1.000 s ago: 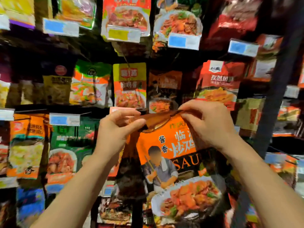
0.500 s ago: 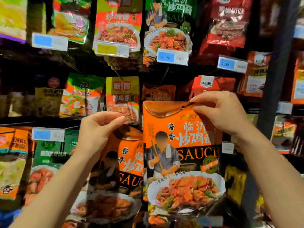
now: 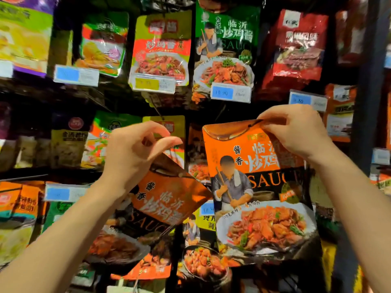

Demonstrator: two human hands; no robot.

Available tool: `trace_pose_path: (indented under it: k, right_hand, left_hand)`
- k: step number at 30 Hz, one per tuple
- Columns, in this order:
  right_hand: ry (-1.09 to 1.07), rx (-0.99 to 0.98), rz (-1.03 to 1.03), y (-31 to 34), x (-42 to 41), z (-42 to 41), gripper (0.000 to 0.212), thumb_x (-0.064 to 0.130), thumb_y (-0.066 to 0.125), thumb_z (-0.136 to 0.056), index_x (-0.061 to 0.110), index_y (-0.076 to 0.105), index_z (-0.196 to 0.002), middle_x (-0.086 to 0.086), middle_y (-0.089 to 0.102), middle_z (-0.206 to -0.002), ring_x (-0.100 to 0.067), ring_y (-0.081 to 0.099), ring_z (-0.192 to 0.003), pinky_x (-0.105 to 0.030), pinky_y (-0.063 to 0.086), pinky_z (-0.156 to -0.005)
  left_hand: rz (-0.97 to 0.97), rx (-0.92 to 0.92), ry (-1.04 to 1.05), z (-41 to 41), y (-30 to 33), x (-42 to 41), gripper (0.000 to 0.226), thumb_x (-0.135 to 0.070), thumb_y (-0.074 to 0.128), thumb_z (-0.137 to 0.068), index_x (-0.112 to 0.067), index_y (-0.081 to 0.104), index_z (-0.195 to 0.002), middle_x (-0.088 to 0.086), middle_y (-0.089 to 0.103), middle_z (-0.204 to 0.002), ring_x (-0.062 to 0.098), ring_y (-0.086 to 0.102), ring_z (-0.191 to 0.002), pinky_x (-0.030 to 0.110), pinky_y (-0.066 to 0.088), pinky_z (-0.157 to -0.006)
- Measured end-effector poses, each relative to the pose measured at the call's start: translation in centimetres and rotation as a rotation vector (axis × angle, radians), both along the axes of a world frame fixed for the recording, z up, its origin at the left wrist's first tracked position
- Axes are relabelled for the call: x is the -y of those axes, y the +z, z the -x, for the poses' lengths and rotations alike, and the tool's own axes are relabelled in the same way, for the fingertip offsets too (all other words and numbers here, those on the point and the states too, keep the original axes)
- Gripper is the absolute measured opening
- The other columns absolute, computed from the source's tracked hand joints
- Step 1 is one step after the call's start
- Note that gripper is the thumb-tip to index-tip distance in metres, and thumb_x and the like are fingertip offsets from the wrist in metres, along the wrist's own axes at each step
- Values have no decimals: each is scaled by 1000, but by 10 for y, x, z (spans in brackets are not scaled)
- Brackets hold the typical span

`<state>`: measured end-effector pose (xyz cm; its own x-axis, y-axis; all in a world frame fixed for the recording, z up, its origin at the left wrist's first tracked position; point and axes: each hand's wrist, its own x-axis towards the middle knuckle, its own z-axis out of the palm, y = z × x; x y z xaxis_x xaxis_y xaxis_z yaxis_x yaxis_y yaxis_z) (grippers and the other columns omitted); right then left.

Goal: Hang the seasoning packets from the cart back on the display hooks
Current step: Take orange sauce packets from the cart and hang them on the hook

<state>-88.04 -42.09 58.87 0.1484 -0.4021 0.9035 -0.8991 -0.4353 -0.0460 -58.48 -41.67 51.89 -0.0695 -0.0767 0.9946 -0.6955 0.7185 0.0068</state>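
Two orange sauce packets are raised in front of the display wall. My right hand [image 3: 296,130] pinches the top edge of the upright orange packet [image 3: 254,187], near its hang hole. My left hand [image 3: 135,153] holds the second orange packet [image 3: 167,197] by its top corner; that packet hangs tilted, lower and to the left. Its lower part is dark and in shadow. The hook behind the packets is hidden.
Hanging packets fill the wall: a green sauce packet [image 3: 226,45], a yellow-red packet [image 3: 163,47], a red packet [image 3: 296,45]. Blue price tags [image 3: 230,93] stick out on hook ends. A dark upright post [image 3: 368,81] stands at the right.
Both hands rose with the packets. The two packets, overlapping a second ago, have parted: the right one went up and right, the left one now tilts lower left.
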Motion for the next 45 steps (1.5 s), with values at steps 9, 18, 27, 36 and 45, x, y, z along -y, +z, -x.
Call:
trace_pose_path:
  k: [9, 18, 27, 36, 45]
  right_hand:
    - [36, -20, 26, 3, -10, -18, 24, 13, 66, -75, 25, 73, -94, 3, 73, -98, -24, 64, -100, -48, 49, -86]
    - [138, -70, 122, -16, -19, -37, 26, 18, 59, -72, 22, 73, -94, 3, 74, -93, -20, 68, -90, -44, 52, -79]
    - [213, 37, -11, -23, -16, -22, 17, 11, 70, -80, 20, 74, -93, 18, 67, -87, 5, 60, -88, -4, 41, -77]
    - [385, 436, -71, -8, 1, -14, 11, 16, 78, -72, 22, 72, -79, 3, 71, -81, -11, 65, -79, -30, 51, -77]
    - [425, 713, -38, 5, 36, -33, 21, 4, 75, -72, 24, 69, -73, -1, 69, -79, -18, 65, -80, -34, 53, -76]
  left_hand:
    - [-91, 27, -174, 24, 26, 14, 45, -44, 72, -74, -21, 66, -112, -2, 65, -96, 2, 58, -83, 6, 41, -69]
    - [-179, -90, -77, 42, 26, 41, 39, -34, 75, -73, -26, 67, -111, -5, 64, -108, 5, 56, -99, 5, 34, -80]
    - [-161, -83, -277, 46, 23, 33, 13, -24, 77, -73, -29, 65, -75, -20, 64, -73, -4, 60, -72, 10, 43, -66]
    - [-43, -150, -297, 52, 59, 38, 10, -21, 78, -72, -18, 69, -77, -14, 65, -74, 2, 61, -72, 8, 41, -65]
    - [-46, -158, -211, 49, 88, 75, 15, -28, 78, -72, -26, 65, -78, -16, 60, -69, -1, 58, -70, 10, 40, -60]
